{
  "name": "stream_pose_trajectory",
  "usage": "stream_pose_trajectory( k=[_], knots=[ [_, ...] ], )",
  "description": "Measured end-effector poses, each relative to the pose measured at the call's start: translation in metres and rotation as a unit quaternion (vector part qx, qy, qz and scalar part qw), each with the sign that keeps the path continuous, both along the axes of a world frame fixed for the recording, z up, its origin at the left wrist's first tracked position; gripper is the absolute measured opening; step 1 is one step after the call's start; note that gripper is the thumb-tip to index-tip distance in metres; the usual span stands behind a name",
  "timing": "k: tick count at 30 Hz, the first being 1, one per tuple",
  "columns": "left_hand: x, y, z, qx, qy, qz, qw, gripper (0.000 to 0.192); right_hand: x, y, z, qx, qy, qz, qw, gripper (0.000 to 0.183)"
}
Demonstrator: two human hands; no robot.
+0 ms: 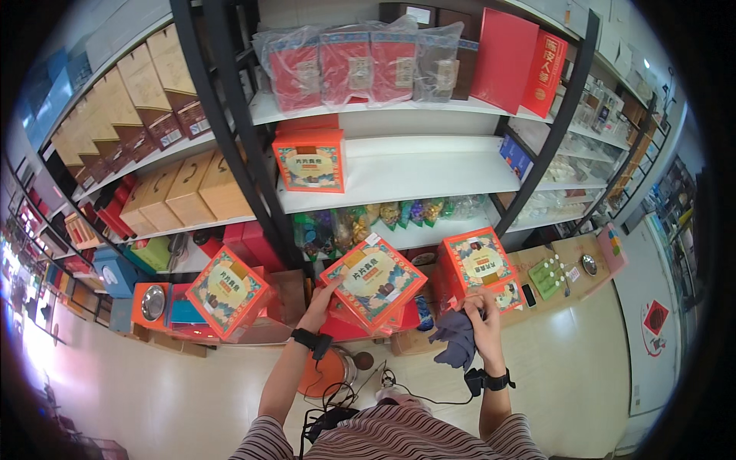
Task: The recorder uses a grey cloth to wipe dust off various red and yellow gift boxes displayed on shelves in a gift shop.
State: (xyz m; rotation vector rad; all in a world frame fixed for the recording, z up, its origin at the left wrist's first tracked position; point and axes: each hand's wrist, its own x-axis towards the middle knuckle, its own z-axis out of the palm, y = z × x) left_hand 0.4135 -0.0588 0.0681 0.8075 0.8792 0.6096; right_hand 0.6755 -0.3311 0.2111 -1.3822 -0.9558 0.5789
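Observation:
My left hand rests against the left edge of an orange patterned gift box in front of me; whether its fingers grip the box I cannot tell. A dark grey cloth hangs from my right hand, which is beside the lower front corner of a second orange gift box. To the left, another such box lies tilted on a stack. A similar box stands on the white middle shelf. Both wrists wear black bands with cables.
Red bags in clear plastic fill the upper shelf. Black shelf posts rise on both sides. An orange stool and loose cables lie near my feet. A phone and a green tray are at right; a metal bowl is at left.

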Motion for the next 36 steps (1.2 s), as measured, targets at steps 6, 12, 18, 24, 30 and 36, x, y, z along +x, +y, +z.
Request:
stream_pose_trajectory(
  k=[6, 12, 18, 24, 30, 36],
  knots=[
    [0.026, -0.009, 0.013, 0.044, -0.046, 0.108, 0.992, 0.048, 0.028, -0.016, -0.036, -0.060, 0.085, -0.067, 0.992, 0.029],
    [0.028, -0.058, 0.067, 0.298, -0.022, 0.139, 0.944, 0.066, -0.006, -0.018, -0.035, 0.046, 0.147, -0.015, 0.988, 0.031],
    [-0.006, -0.111, 0.149, 0.619, 0.104, 0.096, 0.772, 0.076, -0.074, -0.011, 0.050, 0.154, 0.073, -0.007, 0.985, 0.048],
    [-0.035, -0.113, 0.176, 0.822, 0.124, 0.053, 0.553, 0.087, -0.135, 0.032, 0.099, 0.137, -0.272, 0.166, 0.938, 0.053],
    [-0.101, -0.169, 0.186, 0.782, 0.106, 0.024, 0.613, 0.088, -0.108, 0.057, 0.080, 0.141, -0.281, 0.006, 0.949, 0.046],
    [-0.178, -0.177, 0.179, 0.642, 0.029, 0.036, 0.765, 0.092, -0.123, 0.071, 0.083, 0.104, -0.047, 0.141, 0.983, 0.034]
  ],
)
